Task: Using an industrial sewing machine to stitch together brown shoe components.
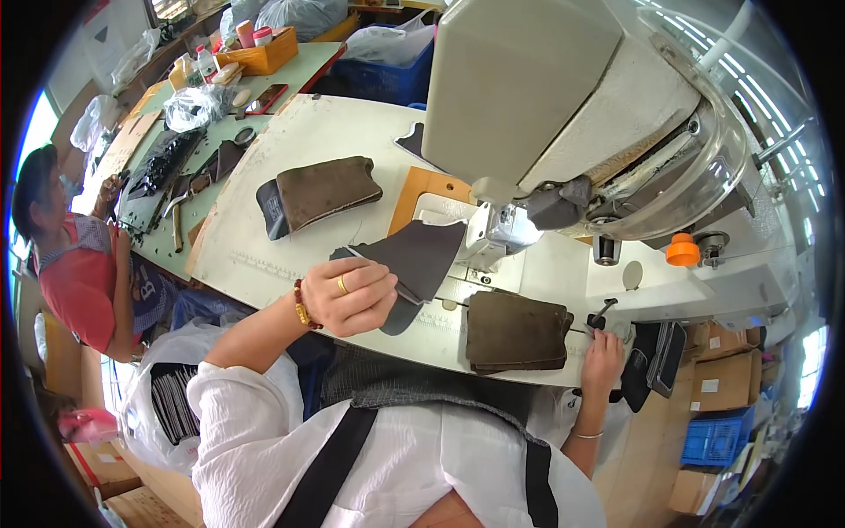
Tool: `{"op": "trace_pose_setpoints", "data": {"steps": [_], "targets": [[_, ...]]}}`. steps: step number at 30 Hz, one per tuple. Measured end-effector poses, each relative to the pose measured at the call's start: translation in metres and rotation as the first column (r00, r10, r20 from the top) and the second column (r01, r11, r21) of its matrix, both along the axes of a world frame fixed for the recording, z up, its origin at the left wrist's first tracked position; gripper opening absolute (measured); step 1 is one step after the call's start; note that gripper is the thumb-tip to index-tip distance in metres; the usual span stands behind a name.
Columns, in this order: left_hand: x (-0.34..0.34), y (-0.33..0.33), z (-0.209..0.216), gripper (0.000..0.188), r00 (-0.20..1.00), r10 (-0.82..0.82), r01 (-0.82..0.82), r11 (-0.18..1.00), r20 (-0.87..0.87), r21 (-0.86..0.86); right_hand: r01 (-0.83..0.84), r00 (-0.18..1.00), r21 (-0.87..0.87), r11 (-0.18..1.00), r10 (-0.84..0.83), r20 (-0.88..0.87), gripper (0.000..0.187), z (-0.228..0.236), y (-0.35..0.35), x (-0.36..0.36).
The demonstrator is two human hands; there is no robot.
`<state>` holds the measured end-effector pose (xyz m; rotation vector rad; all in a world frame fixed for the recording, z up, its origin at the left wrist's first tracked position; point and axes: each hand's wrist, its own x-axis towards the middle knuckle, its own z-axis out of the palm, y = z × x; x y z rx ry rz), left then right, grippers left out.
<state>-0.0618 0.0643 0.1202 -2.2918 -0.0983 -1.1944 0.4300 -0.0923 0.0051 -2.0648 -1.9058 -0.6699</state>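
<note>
My left hand (352,297) is closed on the near left edge of a dark leather piece (421,255). A thin pale strip shows by its fingers; I cannot tell what it is. The piece's far edge reaches the presser foot area of a sewing machine (503,233). Out at the right edge of the table, my right hand (604,359) has its fingertips together at a small black and metal part. What it grips there is too small to name. Between my hands lies a stack of brown leather pieces (518,331).
Another stack of brown leather (330,192) lies on the white table (255,176) at left. The machine head (519,88) hangs over the far right. A person (79,255) works at a green bench (198,158), with a hammer (177,227) on it. Blue crates (717,438) stand at right.
</note>
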Motion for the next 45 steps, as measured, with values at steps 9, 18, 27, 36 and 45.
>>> {"op": "trace_pose_setpoints", "data": {"steps": [9,18,27,36,45], "targets": [[-0.002,-0.019,-0.008,0.012,0.996,-0.08,0.076,0.995,-0.051,-0.063,-0.38,0.77,0.208,0.901,0.433,-0.468,0.019,0.082,0.005,-0.093],[-0.001,-0.036,-0.016,0.011,0.991,-0.12,0.117,0.991,-0.056,-0.061,-0.781,0.47,0.148,0.607,0.727,-0.501,0.039,0.126,0.062,-0.22],[-0.007,-0.038,-0.015,0.01,0.991,-0.113,0.109,0.991,-0.064,-0.072,-0.801,0.47,0.134,0.583,0.752,-0.463,0.037,0.121,0.067,-0.227],[-0.005,-0.038,-0.019,0.01,0.99,-0.137,0.132,0.987,-0.045,-0.095,-0.841,0.295,0.083,0.534,0.582,-0.758,0.028,0.114,0.064,-0.23],[0.0,-0.037,-0.023,0.016,0.983,-0.183,0.178,0.947,0.007,-0.267,-0.708,-0.421,0.434,0.557,0.162,-0.893,0.029,0.08,0.059,-0.243]]}}
